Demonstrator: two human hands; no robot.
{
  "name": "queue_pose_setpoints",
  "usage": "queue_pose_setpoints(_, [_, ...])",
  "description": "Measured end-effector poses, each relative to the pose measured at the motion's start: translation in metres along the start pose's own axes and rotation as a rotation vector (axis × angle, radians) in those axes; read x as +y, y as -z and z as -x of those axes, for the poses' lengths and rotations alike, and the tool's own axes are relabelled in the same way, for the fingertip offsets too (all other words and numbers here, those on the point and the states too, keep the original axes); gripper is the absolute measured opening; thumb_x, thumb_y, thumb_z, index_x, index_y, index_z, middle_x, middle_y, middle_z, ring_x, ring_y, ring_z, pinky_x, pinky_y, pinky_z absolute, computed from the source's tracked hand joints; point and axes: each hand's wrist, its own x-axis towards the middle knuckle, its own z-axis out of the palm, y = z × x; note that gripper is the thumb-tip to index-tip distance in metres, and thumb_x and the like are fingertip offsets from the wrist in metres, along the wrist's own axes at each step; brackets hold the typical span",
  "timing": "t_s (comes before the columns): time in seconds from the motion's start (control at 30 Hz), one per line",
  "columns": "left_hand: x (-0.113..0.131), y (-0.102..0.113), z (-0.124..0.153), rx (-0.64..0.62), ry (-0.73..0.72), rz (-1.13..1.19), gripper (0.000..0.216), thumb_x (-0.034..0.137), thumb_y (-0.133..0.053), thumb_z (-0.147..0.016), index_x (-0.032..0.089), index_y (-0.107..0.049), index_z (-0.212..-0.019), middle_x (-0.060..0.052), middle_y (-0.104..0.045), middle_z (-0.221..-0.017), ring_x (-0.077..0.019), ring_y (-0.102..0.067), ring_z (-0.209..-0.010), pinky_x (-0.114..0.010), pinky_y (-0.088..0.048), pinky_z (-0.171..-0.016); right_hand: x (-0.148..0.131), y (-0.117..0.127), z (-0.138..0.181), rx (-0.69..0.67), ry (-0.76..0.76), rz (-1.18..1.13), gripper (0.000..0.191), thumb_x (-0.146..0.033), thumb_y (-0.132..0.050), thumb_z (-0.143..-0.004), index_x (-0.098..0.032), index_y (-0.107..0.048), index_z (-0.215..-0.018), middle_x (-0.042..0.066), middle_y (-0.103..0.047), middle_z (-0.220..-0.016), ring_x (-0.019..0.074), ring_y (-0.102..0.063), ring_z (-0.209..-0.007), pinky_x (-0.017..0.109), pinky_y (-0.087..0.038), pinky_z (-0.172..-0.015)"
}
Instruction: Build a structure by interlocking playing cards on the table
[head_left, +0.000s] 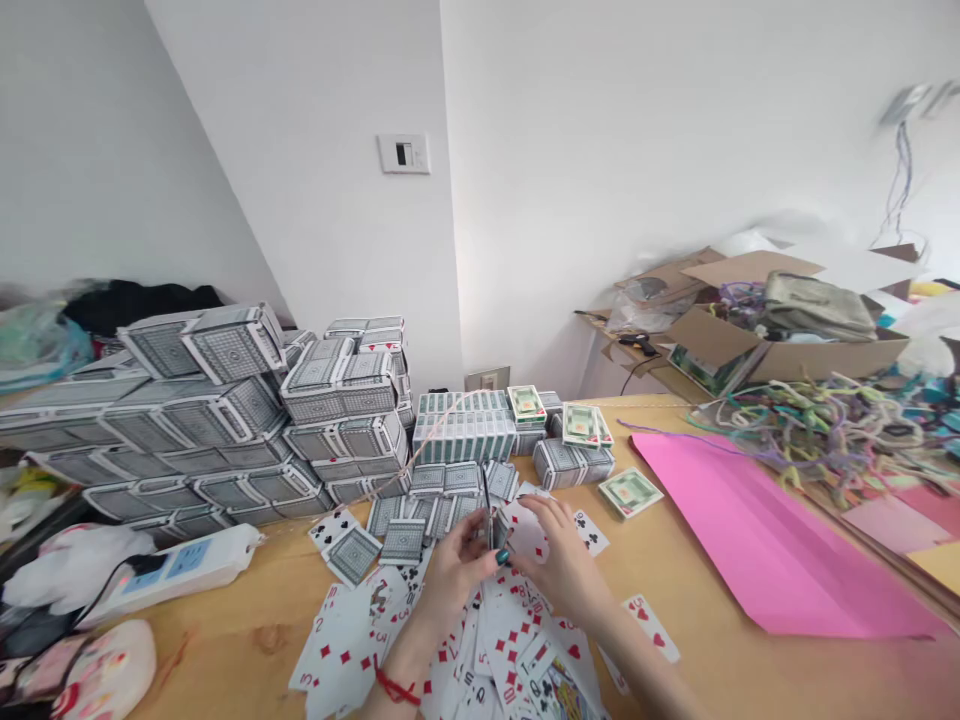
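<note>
My left hand (463,563), with dark green nail polish and a red string bracelet, is closed on playing cards held edge-on. Across from it, my right hand (561,553) curls round a diamond playing card (527,528) facing me. The two hands nearly meet, and fingers hide part of what they hold. Loose face-up playing cards (341,640) spread beneath both forearms. Behind the hands lie several face-down cards (403,541) with grey patterned backs.
Stacked bundles of cards (217,430) rise at the left. Green card boxes (630,492) sit right of centre. A pink sheet (757,540) covers the right side, near tangled cords (810,430) and an open carton (817,355). A power strip (187,570) lies left.
</note>
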Motion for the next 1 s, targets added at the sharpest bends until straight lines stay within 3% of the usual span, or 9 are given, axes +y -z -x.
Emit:
queue_pose_setpoints(0.1, [0.005,0.000,0.000,0.018,0.036,0.094,0.046,0.017,-0.074,-0.061,0.018,-0.061,-0.105,-0.010,-0.063,-0.106,-0.0291,-0.054,-0.107,-0.042,-0.040,-0.093,0.025,0.008,-0.004,0.041,-0.137,0.189,0.026,-0.028,-0.058,-0.073,-0.021,-0.058,-0.098,0.009,-0.058,-0.106,0.0279,-0.048,-0.099,0.041,-0.040,-0.084])
queue_pose_setpoints(0.23, [0.011,-0.004,0.003,0.003,0.050,0.187,0.037,0.015,-0.070,-0.065,0.018,-0.063,-0.101,-0.008,-0.064,-0.102,-0.0280,-0.057,-0.103,-0.038,-0.045,-0.087,0.050,0.011,-0.006,0.044,-0.286,0.343,0.033,-0.031,-0.058,-0.071,-0.018,-0.059,-0.101,0.011,-0.060,-0.101,0.0296,-0.050,-0.090,0.039,-0.040,-0.077])
queue_pose_setpoints(0.47, [0.013,-0.003,0.007,0.014,0.053,0.288,0.018,0.024,-0.062,-0.073,0.010,-0.066,-0.084,-0.009,-0.069,-0.079,-0.0195,-0.065,-0.070,-0.026,-0.050,-0.061,0.049,0.012,-0.009,-0.031,-0.398,0.285,0.028,-0.033,-0.062,-0.065,-0.019,-0.061,-0.090,0.007,-0.062,-0.083,0.0259,-0.051,-0.079,0.033,-0.038,-0.068])
queue_pose_setpoints(0.63, [0.013,0.000,0.007,0.091,0.170,0.386,0.016,0.020,-0.058,-0.076,0.010,-0.065,-0.086,-0.009,-0.069,-0.076,-0.0181,-0.065,-0.066,-0.025,-0.051,-0.056,0.050,0.014,-0.011,-0.051,-0.433,0.203,0.014,-0.029,-0.065,-0.060,-0.019,-0.058,-0.067,0.003,-0.057,-0.067,0.0207,-0.051,-0.068,0.028,-0.035,-0.058])
queue_pose_setpoints(0.77, [0.015,0.001,0.006,0.133,0.220,0.404,0.017,0.022,-0.054,-0.079,0.009,-0.064,-0.083,-0.009,-0.069,-0.074,-0.0168,-0.064,-0.063,-0.022,-0.050,-0.053,0.046,0.019,-0.012,-0.046,-0.420,-0.091,0.017,-0.033,-0.060,-0.067,-0.019,-0.052,-0.060,-0.002,-0.050,-0.055,0.0139,-0.047,-0.053,0.024,-0.033,-0.050])
queue_pose_setpoints(0.9, [0.014,0.002,0.004,0.107,0.244,0.402,0.024,0.027,-0.050,-0.082,0.008,-0.064,-0.085,-0.012,-0.069,-0.078,-0.0152,-0.063,-0.058,-0.021,-0.049,-0.049,0.031,0.025,-0.013,-0.012,-0.441,-0.576,0.028,-0.045,-0.054,-0.074,-0.018,-0.058,-0.077,-0.007,-0.044,-0.042,0.0104,-0.042,-0.037,0.022,-0.032,-0.041])
queue_pose_setpoints(1.0, [0.012,0.004,0.004,0.082,0.256,0.393,0.027,0.029,-0.050,-0.083,0.006,-0.064,-0.086,-0.014,-0.069,-0.080,-0.0147,-0.063,-0.057,-0.022,-0.049,-0.049,0.020,0.028,-0.015,0.027,-0.464,-0.903,0.035,-0.049,-0.061,-0.070,-0.017,-0.062,-0.083,0.000,-0.061,-0.052,0.0145,-0.057,-0.047,0.027,-0.046,-0.050])
